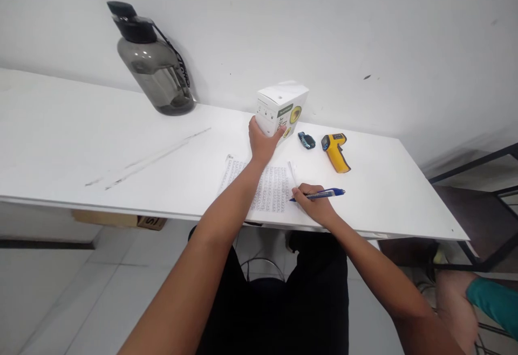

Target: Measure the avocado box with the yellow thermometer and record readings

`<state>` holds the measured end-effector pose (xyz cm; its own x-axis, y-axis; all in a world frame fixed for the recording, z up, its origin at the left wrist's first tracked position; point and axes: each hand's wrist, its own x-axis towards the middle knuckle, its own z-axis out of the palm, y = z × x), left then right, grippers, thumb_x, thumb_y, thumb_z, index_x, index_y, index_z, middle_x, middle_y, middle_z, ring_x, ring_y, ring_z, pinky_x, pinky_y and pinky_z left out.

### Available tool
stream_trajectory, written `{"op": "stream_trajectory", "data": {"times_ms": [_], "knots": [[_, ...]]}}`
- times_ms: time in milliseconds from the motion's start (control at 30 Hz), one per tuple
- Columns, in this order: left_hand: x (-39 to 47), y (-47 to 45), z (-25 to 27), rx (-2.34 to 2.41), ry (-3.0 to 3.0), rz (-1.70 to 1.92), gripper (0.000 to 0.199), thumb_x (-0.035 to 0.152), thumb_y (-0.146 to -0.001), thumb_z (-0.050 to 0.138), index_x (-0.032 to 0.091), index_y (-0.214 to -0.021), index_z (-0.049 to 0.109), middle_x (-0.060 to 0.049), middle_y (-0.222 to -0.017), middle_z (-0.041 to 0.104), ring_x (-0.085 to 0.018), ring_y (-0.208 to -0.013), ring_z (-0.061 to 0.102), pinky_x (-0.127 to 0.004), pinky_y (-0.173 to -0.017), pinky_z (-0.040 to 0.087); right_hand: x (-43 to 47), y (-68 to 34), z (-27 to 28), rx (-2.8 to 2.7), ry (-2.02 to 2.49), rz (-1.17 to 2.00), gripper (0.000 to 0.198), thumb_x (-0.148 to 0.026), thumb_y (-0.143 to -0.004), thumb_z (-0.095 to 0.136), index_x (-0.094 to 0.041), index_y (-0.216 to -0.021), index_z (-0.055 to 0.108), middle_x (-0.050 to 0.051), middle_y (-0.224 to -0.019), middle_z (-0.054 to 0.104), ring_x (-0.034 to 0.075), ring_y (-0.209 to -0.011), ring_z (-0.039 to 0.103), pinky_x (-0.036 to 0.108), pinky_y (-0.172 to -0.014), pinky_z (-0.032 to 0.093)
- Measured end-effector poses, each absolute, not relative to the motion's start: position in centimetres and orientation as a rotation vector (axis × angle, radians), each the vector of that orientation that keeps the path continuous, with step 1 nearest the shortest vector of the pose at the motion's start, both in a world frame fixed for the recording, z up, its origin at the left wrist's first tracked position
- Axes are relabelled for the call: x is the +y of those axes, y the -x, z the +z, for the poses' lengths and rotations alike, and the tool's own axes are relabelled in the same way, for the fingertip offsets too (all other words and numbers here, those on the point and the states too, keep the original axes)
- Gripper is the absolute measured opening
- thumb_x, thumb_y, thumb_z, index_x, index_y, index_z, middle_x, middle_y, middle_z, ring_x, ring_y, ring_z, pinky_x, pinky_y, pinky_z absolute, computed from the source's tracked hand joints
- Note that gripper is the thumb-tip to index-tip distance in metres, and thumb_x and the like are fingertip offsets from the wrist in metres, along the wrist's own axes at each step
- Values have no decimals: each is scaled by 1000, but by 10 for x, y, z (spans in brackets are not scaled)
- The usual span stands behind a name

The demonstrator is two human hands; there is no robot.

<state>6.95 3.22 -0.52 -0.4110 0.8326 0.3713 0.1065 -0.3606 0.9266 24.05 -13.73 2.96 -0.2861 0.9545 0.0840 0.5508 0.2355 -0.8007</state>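
My left hand (264, 142) grips the lower part of a white box (279, 104) with avocado pictures, thumb on its printed side. The box stands near the wall, beyond the paper. In my right hand (313, 201) is a blue pen (328, 193), pinched between the fingers with its tip down by the right side of the paper. The sheet of paper (269, 188), covered in columns of small handwriting, lies at the table's front edge, partly hidden under my left forearm.
A yellow infrared thermometer (336, 152) and a small dark teal device (306, 140) lie right of the box. On the left stands a large grey water bottle (159, 74). The white table (121, 144) meets the wall behind. Another person's leg (455, 306) shows at lower right.
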Motion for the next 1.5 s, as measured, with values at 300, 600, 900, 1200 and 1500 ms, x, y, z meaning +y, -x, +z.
{"op": "stream_trajectory", "data": {"times_ms": [300,600,900,1200,1500], "knots": [[28,-69,0,1369,-1252,1800,94,54,-67,91,33,-143,40,-11,-147,51,-34,-146,47,-54,-121,43,-140,-241,31,-1949,1302,939,53,-61,-92,52,-26,-55,40,-1,-52,46,15,-54,43,31,-54,36],[21,-68,8,1408,-1216,1796,86,47,-65,93,29,-133,44,-12,-140,56,-34,-138,54,-53,-117,46,-87,-240,28,-1602,1399,675,40,-61,-93,55,-24,-88,70,4,-77,72,24,-77,67,35,-72,52],[18,-68,12,1381,-1180,1793,81,45,-67,92,28,-128,42,-11,-139,58,-30,-135,58,-50,-116,49,-31,-236,17,-1664,1244,292,51,-65,-99,48,-22,-107,74,14,-116,78,31,-112,72,43,-101,55],[17,-67,10,1379,-1202,1772,82,49,-68,90,29,-129,40,-12,-142,56,-31,-137,55,-50,-115,50,-35,-238,13,-1694,1243,307,47,-58,-100,49,-22,-116,75,14,-123,77,32,-116,72,45,-103,56],[19,-67,10,1391,-1210,1768,81,48,-68,91,29,-129,41,-12,-139,55,-30,-136,56,-49,-114,50,-35,-238,12,-1705,1223,303,50,-61,-100,48,-21,-114,75,15,-122,78,31,-116,73,45,-103,56]]}}
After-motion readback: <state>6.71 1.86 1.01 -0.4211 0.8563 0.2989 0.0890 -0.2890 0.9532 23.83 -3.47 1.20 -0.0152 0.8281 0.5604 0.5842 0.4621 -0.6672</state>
